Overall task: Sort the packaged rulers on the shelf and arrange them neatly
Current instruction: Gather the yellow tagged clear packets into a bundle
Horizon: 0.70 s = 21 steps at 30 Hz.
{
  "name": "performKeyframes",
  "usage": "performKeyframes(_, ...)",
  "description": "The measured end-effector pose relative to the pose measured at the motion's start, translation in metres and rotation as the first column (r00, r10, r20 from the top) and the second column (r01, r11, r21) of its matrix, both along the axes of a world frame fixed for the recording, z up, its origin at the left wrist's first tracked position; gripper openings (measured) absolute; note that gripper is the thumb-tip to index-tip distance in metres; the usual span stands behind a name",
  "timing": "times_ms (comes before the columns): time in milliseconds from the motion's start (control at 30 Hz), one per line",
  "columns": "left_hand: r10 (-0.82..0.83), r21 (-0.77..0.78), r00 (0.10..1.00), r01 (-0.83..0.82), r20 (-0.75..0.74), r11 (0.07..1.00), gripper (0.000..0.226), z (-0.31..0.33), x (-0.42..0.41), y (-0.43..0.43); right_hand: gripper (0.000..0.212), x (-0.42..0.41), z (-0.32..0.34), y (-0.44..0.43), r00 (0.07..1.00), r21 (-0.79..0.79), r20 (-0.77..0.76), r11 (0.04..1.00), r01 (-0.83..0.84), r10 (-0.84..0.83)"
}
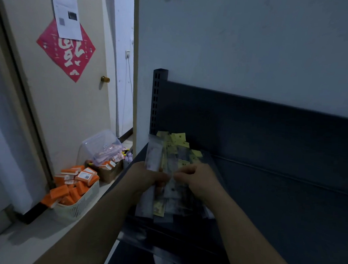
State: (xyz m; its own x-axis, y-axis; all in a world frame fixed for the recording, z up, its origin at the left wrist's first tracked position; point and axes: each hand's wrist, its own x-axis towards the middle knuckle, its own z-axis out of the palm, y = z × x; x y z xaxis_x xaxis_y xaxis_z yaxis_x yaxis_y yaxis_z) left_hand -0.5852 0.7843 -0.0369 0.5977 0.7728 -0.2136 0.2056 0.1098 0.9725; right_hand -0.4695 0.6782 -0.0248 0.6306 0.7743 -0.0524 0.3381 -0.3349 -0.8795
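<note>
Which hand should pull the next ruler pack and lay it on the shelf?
Probably right: the right hand pinches at the bundle, and bare shelf lies on its side; the left hand grips the bundle.

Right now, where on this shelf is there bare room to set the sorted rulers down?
Bare: the shelf deck right of the right hand, running along the back panel. Crowded: the left end by the slotted post, where the left hand helps hold the fanned packaged rulers.
</note>
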Motion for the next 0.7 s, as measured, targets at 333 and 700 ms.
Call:
performKeyframes(333, 0.005, -0.130, 0.992, 0.011, 0.126, 0.991, 0.012, 0.012, -0.007, 0.005, 0.023, 0.003, 0.005, -0.008, 0.986, 0.160, -0.127, 0.983, -0.091, 0.112)
performKeyframes(700, -0.079, -0.208, 0.969, 0.129, 0.233, 0.970, 0.008, 0.027, -0.008, 0.002, 0.018, 0.013, 0.014, -0.022, 0.998, 0.185, -0.059, 0.983, -0.018, 0.029)
